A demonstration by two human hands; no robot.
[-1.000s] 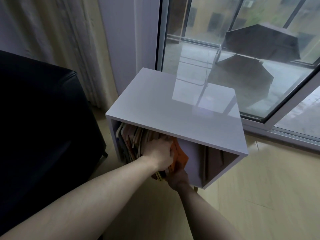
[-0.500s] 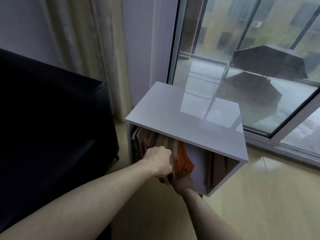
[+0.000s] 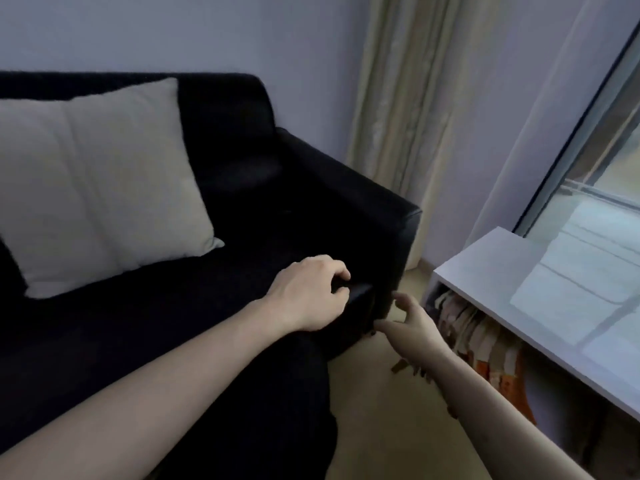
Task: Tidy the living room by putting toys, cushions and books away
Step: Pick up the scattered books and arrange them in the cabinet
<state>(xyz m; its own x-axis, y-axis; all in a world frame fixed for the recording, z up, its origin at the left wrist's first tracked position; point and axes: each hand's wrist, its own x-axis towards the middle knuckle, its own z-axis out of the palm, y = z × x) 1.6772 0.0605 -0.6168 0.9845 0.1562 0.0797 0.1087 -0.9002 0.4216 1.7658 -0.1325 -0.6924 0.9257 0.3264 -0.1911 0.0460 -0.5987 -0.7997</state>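
Note:
A pale cushion (image 3: 100, 188) leans against the back of the black sofa (image 3: 311, 174) at the left. Books (image 3: 478, 330) stand packed in the white cube shelf (image 3: 502, 271) at the right, an orange book (image 3: 509, 382) at their near end. My left hand (image 3: 311, 292) hovers over the sofa seat beside the armrest, fingers loosely curled, with nothing showing in it against the dark fabric. My right hand (image 3: 412, 323) hangs between the sofa's front corner and the shelf, fingers spread and holding nothing.
A beige curtain (image 3: 405, 98) hangs in the corner behind the sofa arm. A glass sliding door (image 3: 606, 202) runs along the right behind the shelf. A narrow strip of wooden floor (image 3: 381, 410) separates sofa and shelf.
Both hands have come out of the shelf and let go of the books. The view has swung left from the shelf to the sofa and cushion.

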